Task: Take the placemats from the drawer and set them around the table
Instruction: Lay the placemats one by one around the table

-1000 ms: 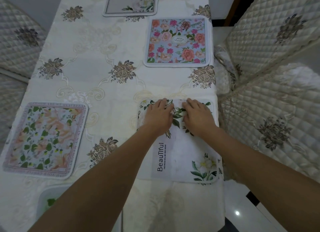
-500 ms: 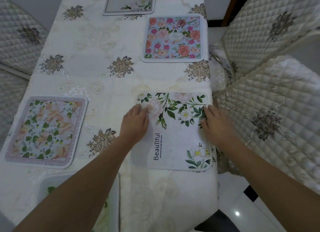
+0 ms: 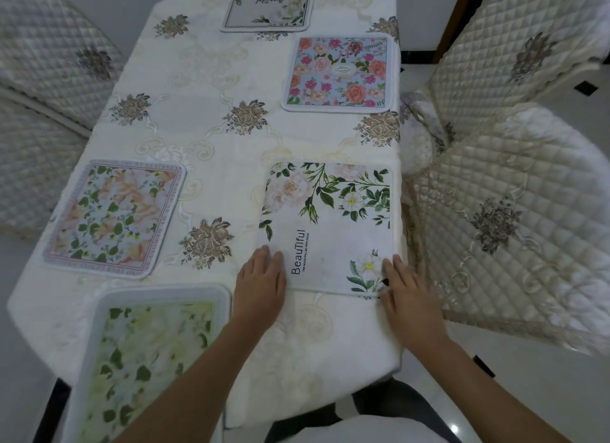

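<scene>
The white "Beautiful" placemat (image 3: 330, 228) lies flat on the table (image 3: 214, 152), right of frame centre. The left hand (image 3: 260, 277) rests flat, fingers straight, on its lower left corner. The right hand (image 3: 407, 290) rests flat on its lower right corner. Four other placemats lie apart: pink-floral (image 3: 338, 71), grey (image 3: 267, 5), peach-floral (image 3: 114, 216), green-floral (image 3: 148, 360).

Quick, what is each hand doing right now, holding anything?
Left hand: open, fingers flat on the white floral "Beautiful" placemat, near left corner.
Right hand: open, flat on its near right corner.
</scene>
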Demonstrator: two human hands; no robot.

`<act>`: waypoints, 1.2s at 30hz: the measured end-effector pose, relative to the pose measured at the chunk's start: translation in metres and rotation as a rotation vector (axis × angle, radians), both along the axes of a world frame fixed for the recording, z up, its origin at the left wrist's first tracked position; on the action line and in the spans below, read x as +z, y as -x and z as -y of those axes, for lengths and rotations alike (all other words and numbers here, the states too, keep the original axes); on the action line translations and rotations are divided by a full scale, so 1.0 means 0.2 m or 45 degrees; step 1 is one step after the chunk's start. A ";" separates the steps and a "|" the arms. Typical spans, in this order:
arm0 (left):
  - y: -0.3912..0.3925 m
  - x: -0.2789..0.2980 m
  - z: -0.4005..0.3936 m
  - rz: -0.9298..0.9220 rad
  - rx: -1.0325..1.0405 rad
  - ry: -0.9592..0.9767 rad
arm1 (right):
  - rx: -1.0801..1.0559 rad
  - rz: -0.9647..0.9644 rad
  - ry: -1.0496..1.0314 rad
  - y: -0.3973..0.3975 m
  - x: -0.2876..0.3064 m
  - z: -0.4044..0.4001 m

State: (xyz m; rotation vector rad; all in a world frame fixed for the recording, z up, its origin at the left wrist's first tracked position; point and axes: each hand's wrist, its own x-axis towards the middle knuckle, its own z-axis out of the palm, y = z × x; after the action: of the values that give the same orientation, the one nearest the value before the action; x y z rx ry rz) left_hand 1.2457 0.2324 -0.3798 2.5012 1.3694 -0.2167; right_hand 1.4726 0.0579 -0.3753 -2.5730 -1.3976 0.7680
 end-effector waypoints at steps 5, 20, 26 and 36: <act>0.10 -0.01 0.18 0.016 0.035 -0.012 | 0.055 -0.001 0.008 0.08 0.01 0.15; -0.20 0.06 0.53 -0.219 -0.051 0.161 | 0.459 0.016 0.015 0.19 0.09 0.04; -0.14 0.15 0.49 -0.185 0.013 0.087 | 0.485 -0.010 0.020 0.18 0.17 -0.03; 0.52 0.25 0.32 -0.080 0.538 -0.056 | 0.538 -0.248 -0.161 0.51 0.31 -0.24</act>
State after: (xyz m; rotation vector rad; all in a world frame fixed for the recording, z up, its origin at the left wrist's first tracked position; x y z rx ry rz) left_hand 1.1422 0.1678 -0.3293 2.1851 1.9026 -0.1770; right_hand 1.3709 0.1069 -0.3134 -2.0678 -1.8782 0.9195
